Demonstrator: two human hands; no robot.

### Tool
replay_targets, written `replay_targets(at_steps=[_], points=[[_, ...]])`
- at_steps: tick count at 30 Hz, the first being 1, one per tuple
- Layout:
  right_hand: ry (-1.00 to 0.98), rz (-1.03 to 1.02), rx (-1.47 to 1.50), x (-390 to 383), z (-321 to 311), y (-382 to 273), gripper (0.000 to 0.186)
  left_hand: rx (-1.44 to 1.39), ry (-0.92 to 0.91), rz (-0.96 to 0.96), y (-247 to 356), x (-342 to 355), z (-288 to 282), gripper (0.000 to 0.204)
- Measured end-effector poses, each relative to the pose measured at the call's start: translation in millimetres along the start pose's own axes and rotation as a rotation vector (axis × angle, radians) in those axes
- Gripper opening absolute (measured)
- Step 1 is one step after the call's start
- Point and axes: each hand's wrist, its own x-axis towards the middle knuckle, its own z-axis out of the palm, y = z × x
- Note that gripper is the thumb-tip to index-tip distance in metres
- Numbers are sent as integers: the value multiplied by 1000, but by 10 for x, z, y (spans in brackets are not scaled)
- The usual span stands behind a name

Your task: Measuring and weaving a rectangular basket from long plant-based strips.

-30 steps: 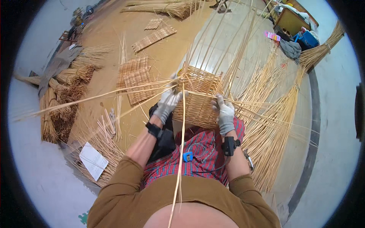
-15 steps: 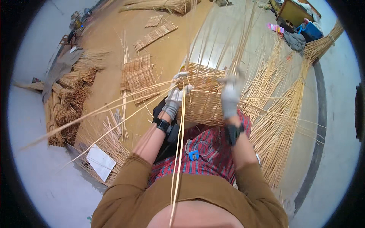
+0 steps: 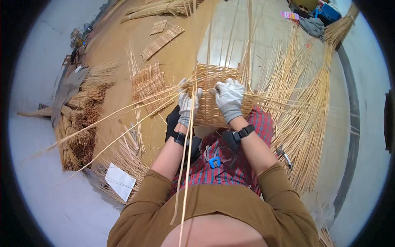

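Note:
A woven wicker basket (image 3: 210, 113) stands above my lap, with long thin rods rising from its far side and reaching out left and right. My left hand (image 3: 188, 103), in a pale glove, is closed round the basket's left edge; pale rods (image 3: 190, 144) pass by its thumb and hang toward me. Against the basket's near side, my gloved right hand (image 3: 229, 98) has its fingers curled together. What lies under those fingertips is hidden. A hand tool with a metal head (image 3: 284, 156) rests beside my right thigh.
Bundles of rods lie at left (image 3: 78, 127) and right (image 3: 304, 136). Flat woven panels (image 3: 150, 84) lie on the floor to the left. A blue tape measure (image 3: 214, 162) sits on my checked apron (image 3: 230, 175). A white sheet (image 3: 119, 181) lies at lower left.
My right hand, blurred at the basket's right edge before, has moved left onto its near side. The metal-headed tool now shows beside my right thigh. My left hand keeps its hold.

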Motion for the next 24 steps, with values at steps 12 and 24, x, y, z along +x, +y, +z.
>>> replay_targets(at_steps=[12,24], points=[[33,892,1344,-632,-313,507,32,622,-744,-103,482,265,469,36],[155,419,812,150,-430,1011,36,670,-659,-249,205,351,633,56]])
